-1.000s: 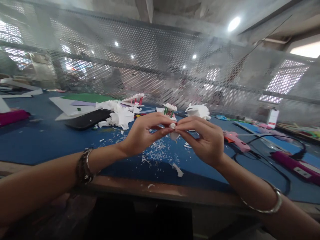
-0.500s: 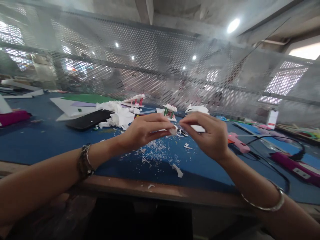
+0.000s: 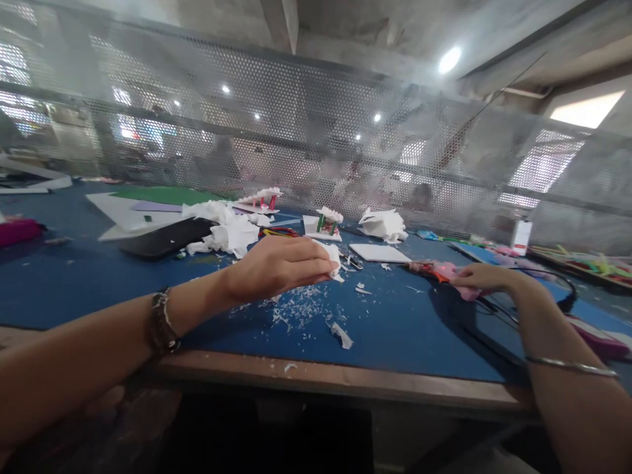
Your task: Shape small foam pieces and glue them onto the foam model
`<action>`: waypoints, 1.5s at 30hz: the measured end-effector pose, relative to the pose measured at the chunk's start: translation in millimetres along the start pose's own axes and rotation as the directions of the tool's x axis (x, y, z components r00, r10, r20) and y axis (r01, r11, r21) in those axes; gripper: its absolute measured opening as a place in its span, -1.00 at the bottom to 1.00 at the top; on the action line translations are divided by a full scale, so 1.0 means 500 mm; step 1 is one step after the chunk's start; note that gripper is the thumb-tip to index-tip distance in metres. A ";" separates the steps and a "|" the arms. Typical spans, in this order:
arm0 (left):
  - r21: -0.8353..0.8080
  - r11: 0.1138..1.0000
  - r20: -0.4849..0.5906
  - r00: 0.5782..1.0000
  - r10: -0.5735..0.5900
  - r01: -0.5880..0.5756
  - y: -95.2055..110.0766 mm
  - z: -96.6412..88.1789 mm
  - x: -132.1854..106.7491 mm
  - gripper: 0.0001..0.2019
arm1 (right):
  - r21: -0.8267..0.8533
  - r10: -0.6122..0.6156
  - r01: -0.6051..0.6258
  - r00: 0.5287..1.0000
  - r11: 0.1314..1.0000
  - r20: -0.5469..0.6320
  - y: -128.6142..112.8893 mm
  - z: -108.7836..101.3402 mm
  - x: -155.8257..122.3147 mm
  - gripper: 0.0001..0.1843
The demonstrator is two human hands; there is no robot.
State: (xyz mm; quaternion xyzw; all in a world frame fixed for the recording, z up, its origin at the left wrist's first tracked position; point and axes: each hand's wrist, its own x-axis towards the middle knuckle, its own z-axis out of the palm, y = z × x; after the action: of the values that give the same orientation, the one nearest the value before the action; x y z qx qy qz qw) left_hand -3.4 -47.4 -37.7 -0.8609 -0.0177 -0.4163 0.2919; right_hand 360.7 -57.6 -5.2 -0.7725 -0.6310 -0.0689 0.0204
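My left hand (image 3: 284,263) is closed above the middle of the table, its fingers pinched together at a small white piece (image 3: 334,258), partly hidden by the fingers. Over on the right, my right hand (image 3: 488,279) has its fingers around the pink hot glue gun (image 3: 465,291), whose nozzle points left. Below my left hand lie white shavings (image 3: 301,308) and a torn white scrap (image 3: 342,336). A flat white board (image 3: 379,253) rests between the two hands, farther back.
Behind the left hand stand a small model with green posts (image 3: 328,225), crumpled white paper (image 3: 231,234) and a black slab (image 3: 168,238). A magenta power strip (image 3: 600,337) and cables lie at right. A perforated metal screen (image 3: 296,151) rises along the back.
My right hand has left the white piece near my left hand and moved right onto the glue gun. My left hand stays nearly in place, turned slightly more palm-down.
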 end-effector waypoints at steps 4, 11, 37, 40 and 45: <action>0.060 0.998 -0.013 1.000 -0.008 0.008 -0.001 0.000 0.000 -0.90 | -0.003 -0.001 0.002 0.993 1.000 0.118 -0.005 0.020 0.016 -0.68; 0.108 0.992 -0.016 0.998 -0.068 0.069 -0.008 0.004 -0.006 -0.90 | 0.064 0.042 -0.038 0.997 0.997 -0.059 -0.041 -0.014 0.019 -0.64; 0.134 0.957 0.098 0.958 -0.271 0.257 -0.016 0.005 -0.013 -0.85 | -0.136 -0.479 0.578 0.495 0.804 -0.725 -0.215 0.017 -0.067 -0.57; 0.130 0.961 0.075 0.964 -0.254 0.243 -0.017 0.004 -0.013 -0.87 | -0.124 -0.474 0.578 0.506 0.807 -0.721 -0.215 0.018 -0.068 -0.57; 0.123 0.966 0.039 0.972 -0.233 0.227 -0.020 0.004 -0.012 -0.88 | -0.090 -0.462 0.568 0.558 0.818 -0.689 -0.214 0.014 -0.072 -0.59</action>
State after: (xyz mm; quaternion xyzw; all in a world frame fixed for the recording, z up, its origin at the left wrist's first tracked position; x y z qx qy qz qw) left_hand -8.6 -37.0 -38.4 -0.8451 -0.1496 -0.4227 0.2911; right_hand 249.5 -70.3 -23.0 -0.4679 -0.7786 -0.3058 0.2854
